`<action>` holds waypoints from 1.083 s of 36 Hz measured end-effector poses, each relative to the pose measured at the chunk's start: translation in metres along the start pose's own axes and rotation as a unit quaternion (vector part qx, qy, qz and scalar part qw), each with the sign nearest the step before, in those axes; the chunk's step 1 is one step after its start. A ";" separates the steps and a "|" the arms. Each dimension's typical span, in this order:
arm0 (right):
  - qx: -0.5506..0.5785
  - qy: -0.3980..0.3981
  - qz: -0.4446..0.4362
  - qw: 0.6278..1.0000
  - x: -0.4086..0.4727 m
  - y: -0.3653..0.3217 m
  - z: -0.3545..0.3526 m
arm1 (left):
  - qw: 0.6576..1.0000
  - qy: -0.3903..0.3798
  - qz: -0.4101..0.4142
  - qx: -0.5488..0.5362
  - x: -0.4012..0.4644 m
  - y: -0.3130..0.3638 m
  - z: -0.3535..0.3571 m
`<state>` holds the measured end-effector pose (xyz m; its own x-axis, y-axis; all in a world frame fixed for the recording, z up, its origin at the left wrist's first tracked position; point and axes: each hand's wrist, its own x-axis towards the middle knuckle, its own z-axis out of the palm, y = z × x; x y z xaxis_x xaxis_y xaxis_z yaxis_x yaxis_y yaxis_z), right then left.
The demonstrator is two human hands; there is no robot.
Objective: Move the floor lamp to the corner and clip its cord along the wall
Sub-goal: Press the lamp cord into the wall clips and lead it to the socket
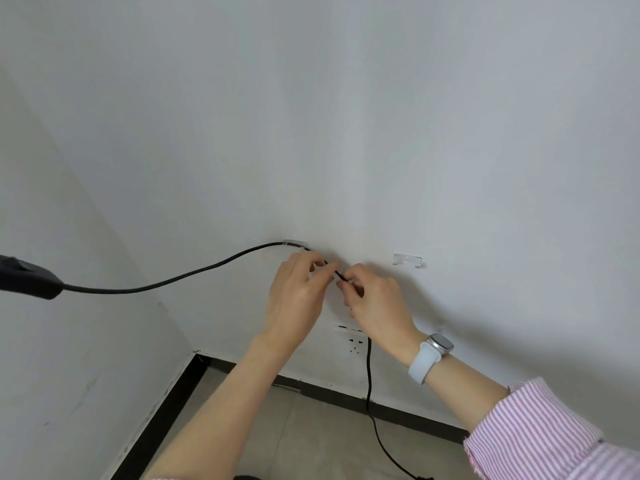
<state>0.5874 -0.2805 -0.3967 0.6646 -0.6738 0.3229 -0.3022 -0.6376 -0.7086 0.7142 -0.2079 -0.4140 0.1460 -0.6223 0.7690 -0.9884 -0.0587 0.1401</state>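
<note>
A black cord point(194, 274) runs from an inline switch point(24, 277) at the left edge, rises to the white wall and passes through a clear clip point(295, 243). Just right of that clip my left hand point(298, 292) and my right hand point(374, 299) both pinch the cord, fingertips nearly touching. Below my right hand the cord drops past the wall socket point(355, 344) to the floor. A second clear clip point(408, 259) sits on the wall further right with nothing in it. The lamp itself is out of view.
The room corner lies at the lower left, where two white walls meet a black skirting board point(166, 410). Grey floor tiles point(311, 438) show below. A watch with a pale band is on my right wrist.
</note>
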 end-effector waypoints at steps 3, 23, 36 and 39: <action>0.025 -0.042 0.027 0.998 -0.002 0.000 -0.005 | 0.999 0.032 0.031 0.024 0.006 -0.015 0.002; -0.099 0.113 -0.014 0.989 -0.019 0.008 -0.093 | 0.993 0.087 0.030 0.080 0.011 -0.009 0.013; -0.192 0.124 0.005 0.974 -0.005 0.002 -0.091 | 0.991 0.108 0.052 0.067 0.021 0.040 0.031; -0.184 0.128 0.002 0.974 -0.004 0.001 -0.092 | 0.992 0.111 0.032 0.059 0.028 0.051 0.038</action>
<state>0.5218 -0.3126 -0.3408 0.4846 -0.7171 0.5009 -0.5603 -0.6942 -0.4518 0.6665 -0.2580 -0.4085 0.0746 -0.4418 0.8940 -0.9922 -0.1227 0.0222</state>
